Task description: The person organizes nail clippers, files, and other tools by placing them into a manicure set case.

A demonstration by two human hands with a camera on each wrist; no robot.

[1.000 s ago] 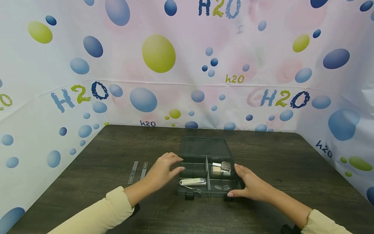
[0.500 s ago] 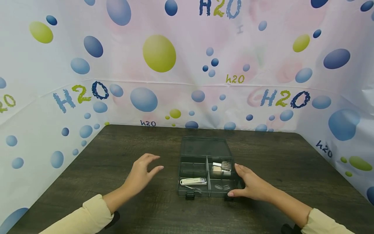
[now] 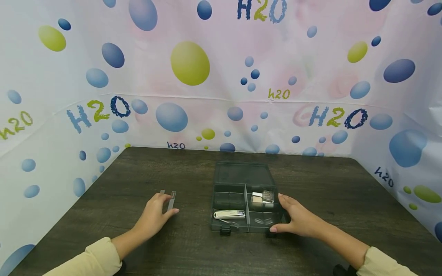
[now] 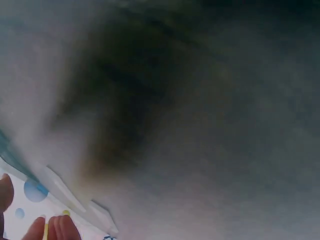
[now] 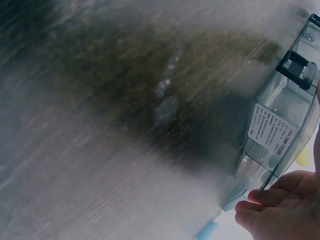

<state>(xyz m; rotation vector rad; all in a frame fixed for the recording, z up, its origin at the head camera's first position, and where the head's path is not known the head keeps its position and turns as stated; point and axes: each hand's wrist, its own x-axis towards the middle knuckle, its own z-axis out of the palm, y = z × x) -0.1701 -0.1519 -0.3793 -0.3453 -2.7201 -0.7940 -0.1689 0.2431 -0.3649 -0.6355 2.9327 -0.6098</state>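
the left hand [image 3: 150, 216] has travelled away from the compartment box [image 3: 236, 229], where it was a second ago, towards the surface's left edge, and has come down beside two slim grey strips. its thumb and fingers are parted in a loose curve around the nearer end of the right strip [image 3: 172, 199]; whether they touch it cannot be told, but no pinch shows. only the far end of the left strip [image 3: 162, 191] shows past the hand.

the right hand [image 3: 298, 218] has not shifted: it holds the box, fingers along the right wall and thumb at the front right corner.

the box is much as it was, about midway between the left and right edges of the surface [image 3: 193, 249], its lid [image 3: 243, 174] tipped open towards the back edge. a nail clipper [image 3: 229, 214] lies in the front left compartment, two small clear pieces [image 3: 263, 221] in the front right, and some small pale pieces [image 3: 257, 199] in the back right.

the change suggests that the left hand's work has passed from the box to the strips. both lie outside it, between the box and the left edge, and neither looks lifted.
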